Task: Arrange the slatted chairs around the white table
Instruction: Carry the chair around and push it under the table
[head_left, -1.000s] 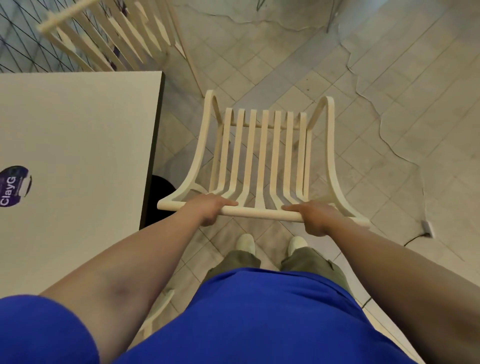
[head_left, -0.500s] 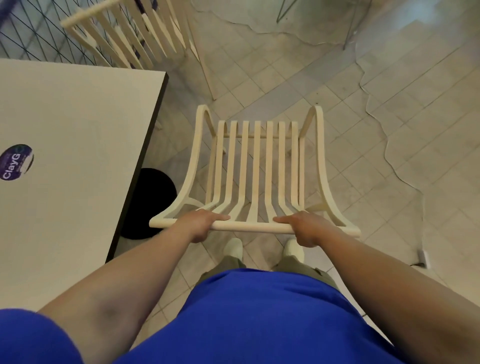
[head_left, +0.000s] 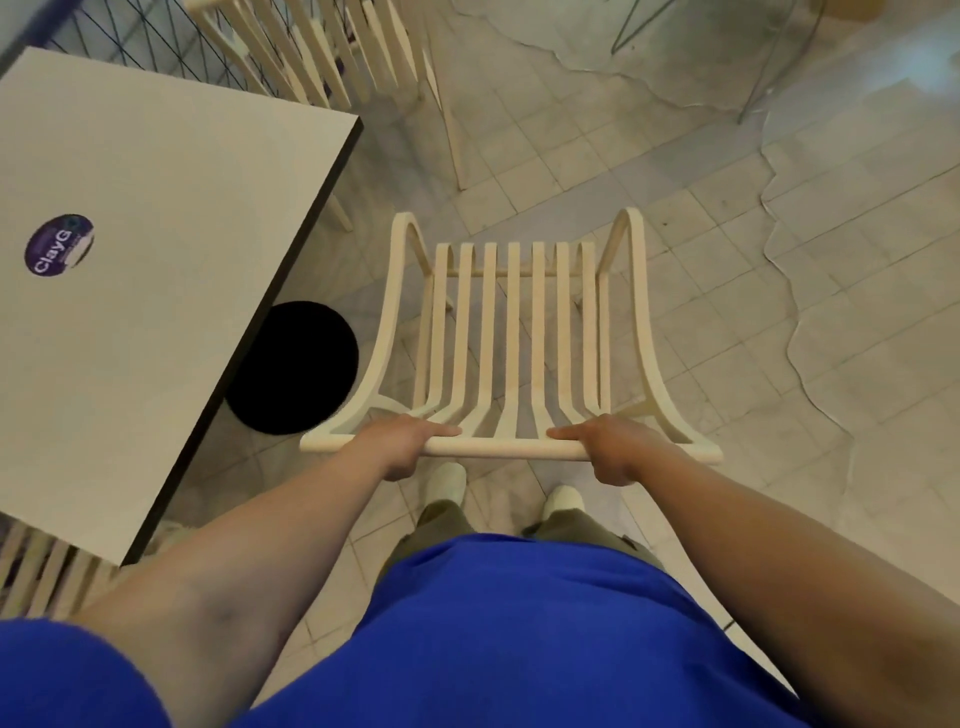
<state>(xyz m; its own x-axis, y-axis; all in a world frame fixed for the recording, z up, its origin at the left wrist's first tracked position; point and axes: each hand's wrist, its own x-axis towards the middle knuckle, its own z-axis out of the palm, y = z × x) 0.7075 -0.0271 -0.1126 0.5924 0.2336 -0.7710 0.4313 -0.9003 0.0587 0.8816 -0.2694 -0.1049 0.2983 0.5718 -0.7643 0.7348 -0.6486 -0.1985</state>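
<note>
Gripping slatted chair (head_left: 511, 332) top rail, left hand (head_left: 399, 441), right hand (head_left: 613, 447), beside white table (head_left: 156, 249) edge.

Three cream slatted wooden chairs (head_left: 511, 332) show, the bottom-left one perhaps; one white square table (head_left: 156, 260); two bare hands (head_left: 397, 441).
</note>
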